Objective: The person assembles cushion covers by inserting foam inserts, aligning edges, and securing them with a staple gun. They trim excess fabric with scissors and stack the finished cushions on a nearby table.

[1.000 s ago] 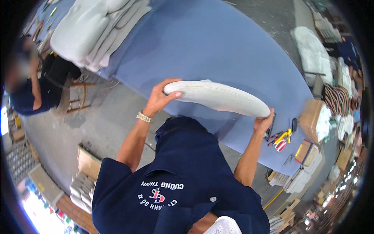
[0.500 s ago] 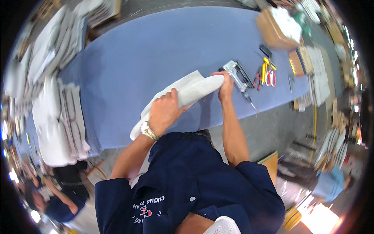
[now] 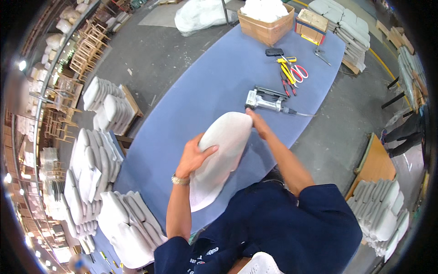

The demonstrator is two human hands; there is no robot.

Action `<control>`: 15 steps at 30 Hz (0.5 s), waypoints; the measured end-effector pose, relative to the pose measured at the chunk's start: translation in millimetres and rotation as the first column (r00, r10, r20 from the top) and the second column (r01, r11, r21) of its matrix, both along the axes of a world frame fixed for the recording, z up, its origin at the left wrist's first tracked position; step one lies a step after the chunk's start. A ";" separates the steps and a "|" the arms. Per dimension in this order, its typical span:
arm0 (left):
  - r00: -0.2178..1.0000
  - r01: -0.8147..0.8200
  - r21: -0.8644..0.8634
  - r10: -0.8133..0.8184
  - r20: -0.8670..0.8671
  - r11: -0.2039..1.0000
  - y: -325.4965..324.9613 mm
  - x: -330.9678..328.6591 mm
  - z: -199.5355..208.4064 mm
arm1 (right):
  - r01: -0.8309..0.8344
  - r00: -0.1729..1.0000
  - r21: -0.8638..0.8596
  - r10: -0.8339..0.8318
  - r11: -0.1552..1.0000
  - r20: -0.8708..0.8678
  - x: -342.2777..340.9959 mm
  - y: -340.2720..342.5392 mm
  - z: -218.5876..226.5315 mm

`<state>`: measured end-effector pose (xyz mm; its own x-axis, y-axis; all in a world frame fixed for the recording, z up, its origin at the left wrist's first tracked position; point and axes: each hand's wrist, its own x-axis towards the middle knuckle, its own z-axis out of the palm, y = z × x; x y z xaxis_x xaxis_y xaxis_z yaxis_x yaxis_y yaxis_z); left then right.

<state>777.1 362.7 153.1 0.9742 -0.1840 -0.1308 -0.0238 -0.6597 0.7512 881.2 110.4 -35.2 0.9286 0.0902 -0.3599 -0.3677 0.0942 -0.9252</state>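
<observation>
A light grey padded cushion [image 3: 226, 146] with a rounded far end is tilted above the blue-covered table [image 3: 191, 82], its broad face showing. My left hand [image 3: 194, 157] grips its left edge, thumb on the face and fingers behind; a metal watch is on that wrist. At the far right corner my right hand [image 3: 258, 124] holds the cushion's edge, with most of its fingers hidden. Just beyond the right hand lies a silver staple gun [image 3: 267, 101], its air hose running off to the right.
Past the staple gun lie red-handled pliers [image 3: 287, 86], red-and-white scissors [image 3: 299, 73], yellow-handled tools [image 3: 286, 72] and a black block [image 3: 274, 52]. A cardboard box [image 3: 267, 31] of white material stands at the far end. Stacked cushions [image 3: 130, 228] sit at left, more [image 3: 381, 212] at right.
The cushion has turned from slanting sideways to standing more lengthwise, its broad face now toward me. Both hands stay on it. The head view has swung, shifting the table and tools.
</observation>
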 end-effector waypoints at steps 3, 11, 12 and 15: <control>0.993 -0.086 -0.248 0.102 0.051 0.965 30.1 -22.0 48.0 | -0.170 0.981 0.325 0.128 0.930 0.148 -13.6 -15.6 104.2; 0.597 -0.283 -0.215 0.347 0.723 0.935 0.0 -19.8 80.7 | -0.131 0.545 -0.367 0.376 0.921 0.749 -64.4 35.4 247.4; 0.498 -0.348 -0.088 0.263 0.826 0.933 -8.0 -19.6 81.1 | -0.118 0.548 -0.331 0.339 0.936 0.764 -68.0 41.6 244.0; 0.591 -0.328 0.107 0.116 0.798 0.939 -17.1 -21.7 90.4 | -0.176 0.592 -0.235 0.294 0.956 0.750 -77.1 45.8 247.9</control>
